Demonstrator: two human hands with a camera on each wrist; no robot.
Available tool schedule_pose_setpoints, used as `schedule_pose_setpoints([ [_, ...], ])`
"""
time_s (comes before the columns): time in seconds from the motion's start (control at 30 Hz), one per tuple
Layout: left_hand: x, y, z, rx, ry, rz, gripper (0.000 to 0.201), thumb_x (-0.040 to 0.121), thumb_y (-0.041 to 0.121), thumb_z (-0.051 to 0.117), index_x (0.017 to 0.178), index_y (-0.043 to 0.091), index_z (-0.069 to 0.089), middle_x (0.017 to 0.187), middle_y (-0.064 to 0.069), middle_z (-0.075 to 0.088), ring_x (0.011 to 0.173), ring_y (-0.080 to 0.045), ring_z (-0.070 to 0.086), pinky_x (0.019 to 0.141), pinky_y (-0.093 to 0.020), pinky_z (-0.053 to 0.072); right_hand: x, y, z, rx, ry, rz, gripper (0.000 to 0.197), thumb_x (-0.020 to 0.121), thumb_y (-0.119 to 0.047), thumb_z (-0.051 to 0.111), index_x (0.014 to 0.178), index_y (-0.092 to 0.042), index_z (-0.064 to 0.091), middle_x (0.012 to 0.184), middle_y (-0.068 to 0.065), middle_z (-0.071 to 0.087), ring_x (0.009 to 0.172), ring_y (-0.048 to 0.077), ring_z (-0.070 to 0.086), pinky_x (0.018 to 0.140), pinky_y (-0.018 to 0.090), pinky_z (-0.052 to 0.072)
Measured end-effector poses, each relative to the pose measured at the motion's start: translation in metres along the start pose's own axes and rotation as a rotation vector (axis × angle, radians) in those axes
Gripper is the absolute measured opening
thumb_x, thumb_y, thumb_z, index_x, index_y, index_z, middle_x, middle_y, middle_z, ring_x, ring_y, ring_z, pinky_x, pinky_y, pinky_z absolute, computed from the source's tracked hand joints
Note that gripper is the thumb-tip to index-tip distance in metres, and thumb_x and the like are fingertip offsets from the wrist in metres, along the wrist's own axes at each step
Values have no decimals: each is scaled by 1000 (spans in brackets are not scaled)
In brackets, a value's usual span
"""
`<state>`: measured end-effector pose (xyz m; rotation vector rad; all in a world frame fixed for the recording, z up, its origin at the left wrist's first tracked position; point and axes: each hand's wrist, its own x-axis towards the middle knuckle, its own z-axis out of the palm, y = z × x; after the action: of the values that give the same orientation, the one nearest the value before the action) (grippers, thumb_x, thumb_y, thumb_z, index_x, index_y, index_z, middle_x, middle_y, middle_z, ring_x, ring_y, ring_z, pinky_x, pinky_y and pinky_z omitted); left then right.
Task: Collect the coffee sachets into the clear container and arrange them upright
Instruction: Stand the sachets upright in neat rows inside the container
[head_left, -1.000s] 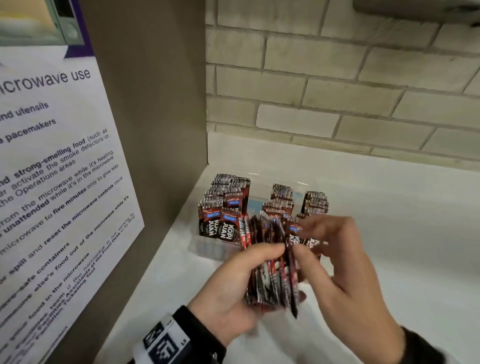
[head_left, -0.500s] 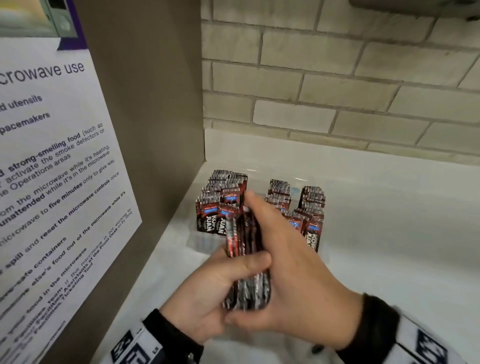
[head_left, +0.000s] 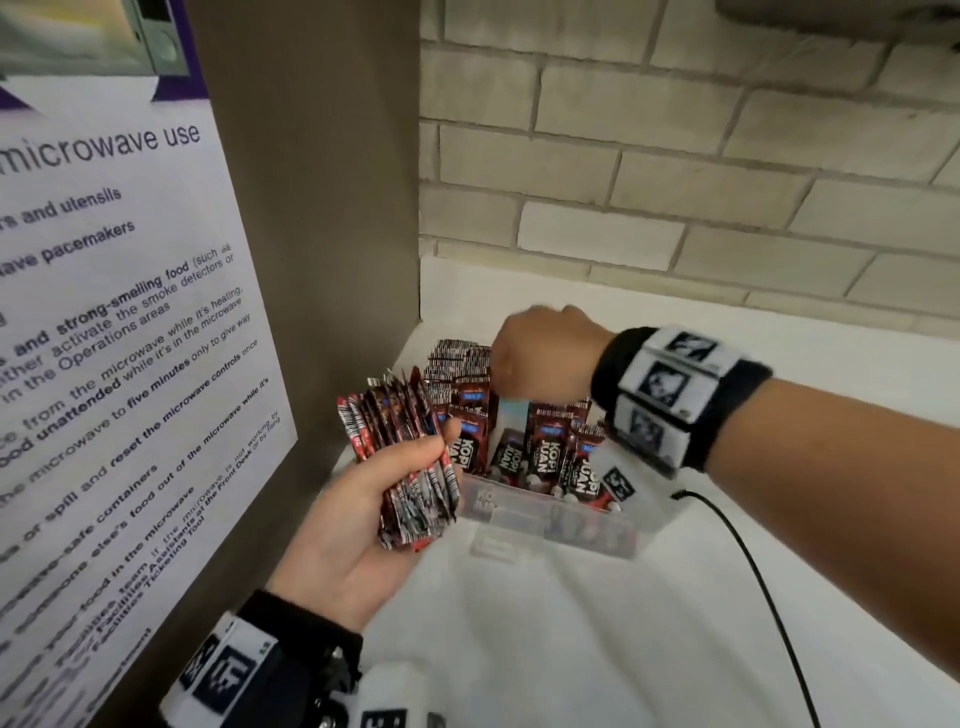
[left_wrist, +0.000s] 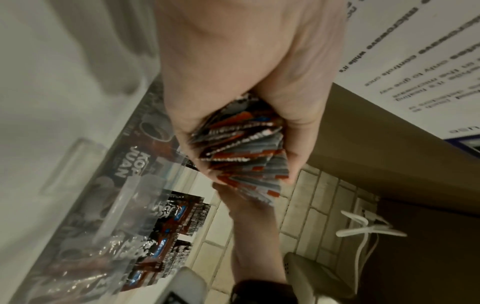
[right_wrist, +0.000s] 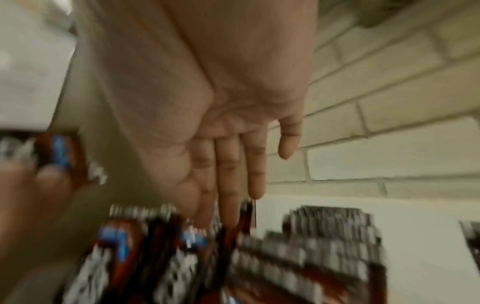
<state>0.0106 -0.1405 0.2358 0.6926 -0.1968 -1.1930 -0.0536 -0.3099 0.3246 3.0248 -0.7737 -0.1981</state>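
Brick wall (head_left: 675, 182) behind; right hand's (head_left: 545, 353) fingertips seemingly hidden among sachets (head_left: 540, 447).

From my head view, the right hand (head_left: 545, 353) hides its own fingers behind its back, at twelve o'clock over the clear container (head_left: 561, 519), so I cannot tell what they touch there. My right wrist view is smeared by blur; the sachets in the container (right_wrist: 311, 257) show no readable print. The notice (head_left: 104, 312) is cut off at nine o'clock.
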Motion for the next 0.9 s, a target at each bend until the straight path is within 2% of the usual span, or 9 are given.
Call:
schedule_pose_setpoints([
  [0.07, 5, -3, -3, -1, 12, -40, 46, 34, 5, 93, 77, 6, 77, 79, -10, 68, 61, -20, 65, 53, -29, 54, 3, -14, 13, -271, -203, -46, 33, 87, -29, 56, 58, -15, 50, 61, -3, 47, 62, 13, 42, 89, 45, 29],
  [0.17, 5, -4, 0, 65, 24, -97, 15, 61, 1, 73, 73, 10, 78, 77, -9, 68, 61, -19, 64, 57, -30, 52, 11, -22, 32, -441, -455, -34, 35, 91, -44, 54, 68, -18, 49, 69, -7, 46, 80, 15, 49, 107, 55, 17],
  [0.23, 7, -5, 1, 92, -2, -161, 30, 61, -10, 70, 82, 8, 79, 92, -12, 73, 60, -18, 64, 54, -29, 52, 14, -25, 40, -486, -520, -40, 28, 93, -40, 51, 72, -21, 50, 76, -7, 49, 94, 17, 48, 110, 59, 8],
  [0.3, 7, -5, 1, 55, -17, -216, 43, 62, -8, 67, 104, 2, 72, 107, -18, 71, 59, -19, 65, 49, -27, 52, 17, -24, 45, -527, -546, -51, 25, 91, -36, 52, 69, -24, 48, 77, -8, 51, 91, 16, 46, 111, 60, 7],
  [0.37, 7, -5, 1, 32, -10, -236, 51, 62, -2, 65, 113, 1, 64, 112, -22, 69, 57, -19, 65, 47, -28, 52, 18, -23, 48, -561, -551, -55, 23, 89, -35, 55, 68, -26, 48, 73, -10, 49, 86, 14, 45, 111, 58, 11],
  [0.5, 6, -1, 3, 98, -15, -204, 38, 60, -2, 68, 98, 1, 74, 114, -24, 68, 59, -19, 66, 49, -28, 53, 20, -26, 50, -559, -591, -65, 13, 90, -34, 56, 89, -20, 58, 74, -7, 50, 90, 16, 53, 108, 51, 29],
  [0.6, 3, 1, 3, 157, 5, -174, 33, 59, -7, 73, 89, 4, 77, 120, -29, 62, 64, -22, 66, 51, -29, 53, 18, -29, 46, -516, -569, -43, 26, 93, -39, 53, 76, -19, 52, 74, -6, 48, 92, 17, 48, 108, 50, 27],
  [0.77, 1, -1, 5, 178, 29, -137, 65, 51, -12, 75, 115, 0, 65, 123, -29, 59, 67, -24, 65, 50, -30, 54, 18, -28, 44, -481, -556, -25, 34, 93, -37, 55, 67, -17, 46, 73, -5, 47, 90, 18, 50, 103, 43, 33],
  [0.9, 1, -3, 4, 161, 42, -149, 64, 50, -2, 77, 113, -1, 67, 110, -25, 68, 69, -24, 68, 56, -30, 56, 18, -27, 46, -507, -580, -62, 21, 93, -38, 54, 87, -18, 55, 92, -4, 55, 105, 18, 56, 109, 51, 27],
])
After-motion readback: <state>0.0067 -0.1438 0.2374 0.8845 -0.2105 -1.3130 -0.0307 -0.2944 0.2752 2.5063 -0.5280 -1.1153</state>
